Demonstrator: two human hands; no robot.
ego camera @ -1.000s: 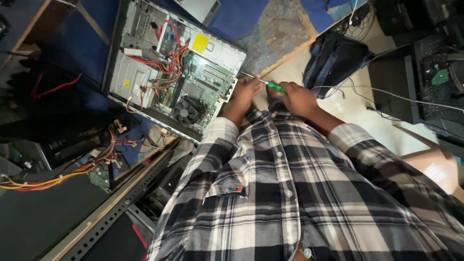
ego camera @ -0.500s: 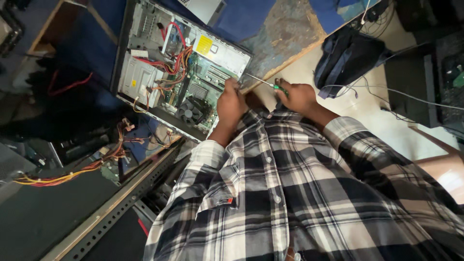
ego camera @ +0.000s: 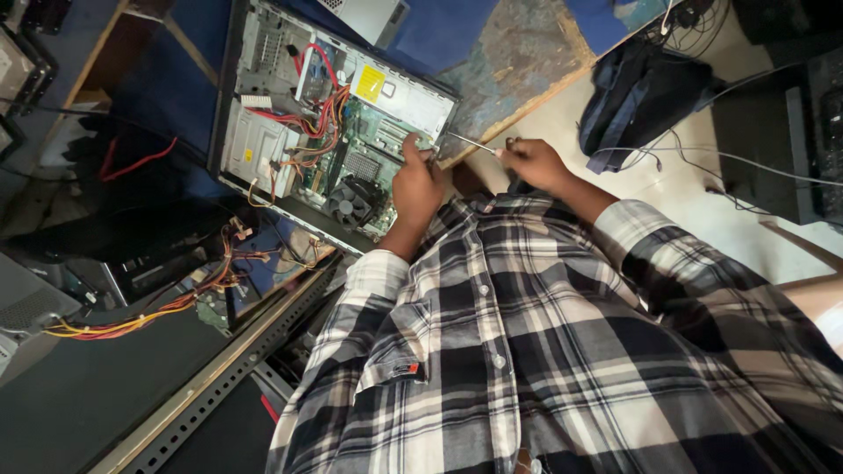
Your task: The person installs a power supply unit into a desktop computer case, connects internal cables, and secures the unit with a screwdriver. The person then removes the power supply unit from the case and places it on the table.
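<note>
An open desktop computer case [ego camera: 263,145] lies on its side on a blue-covered worktop, showing a green motherboard [ego camera: 378,132], a black cooler fan [ego camera: 347,206] and red and orange cables [ego camera: 307,114]. My left hand [ego camera: 417,184] rests on the case's near rim beside the fan, fingers curled over the edge. My right hand [ego camera: 536,162] holds a screwdriver [ego camera: 470,142] by its handle. The thin metal shaft points left, and its tip sits at the case edge just above my left hand. A plaid shirt covers my arms and chest.
A dark bag [ego camera: 641,96] and cables [ego camera: 702,158] lie on the pale floor at right. Loose orange and yellow wire bundles [ego camera: 158,312] and a metal rail [ego camera: 219,377] lie lower left. Black equipment [ego camera: 773,132] stands at the far right.
My left hand has reached further onto the case rim. The right hand has shifted right, and the screwdriver's green handle is now hidden in my fist.
</note>
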